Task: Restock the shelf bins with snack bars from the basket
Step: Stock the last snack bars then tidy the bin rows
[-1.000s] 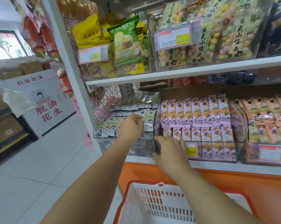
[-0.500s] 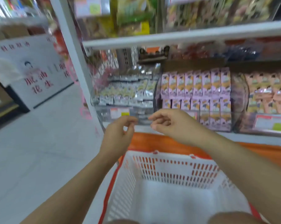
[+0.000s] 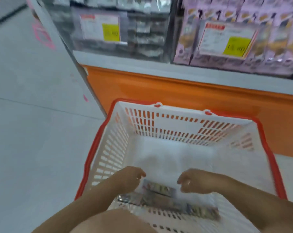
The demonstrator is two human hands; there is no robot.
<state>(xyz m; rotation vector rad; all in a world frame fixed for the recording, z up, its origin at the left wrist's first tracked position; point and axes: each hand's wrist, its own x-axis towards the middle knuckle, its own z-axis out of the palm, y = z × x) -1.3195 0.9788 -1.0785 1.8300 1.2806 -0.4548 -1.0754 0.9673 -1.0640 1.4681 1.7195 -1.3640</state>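
A white basket with a red rim (image 3: pixel 181 125) stands on the floor below me. A few snack bars (image 3: pixel 159 189) lie flat on its near floor, blurred. My left hand (image 3: pixel 127 179) hovers just left of the bars, fingers loosely curled, holding nothing. To the right of the bars, my right hand (image 3: pixel 195 181) also has loosely curled fingers and holds nothing. Above, a clear shelf bin of silver-wrapped bars (image 3: pixel 118 27) sits beside a bin of pink-wrapped bars (image 3: pixel 240 31).
An orange base panel (image 3: pixel 176 91) runs under the grey shelf ledge (image 3: pixel 142 61), just behind the basket. A white shelf upright (image 3: pixel 70 52) slants down at the left. Grey tiled floor (image 3: pixel 33 115) spreads to the left. Yellow price tags hang on both bins.
My view has tipped down from the shelf to the basket. Both hands have dropped from the bin fronts into the basket, near the bars.
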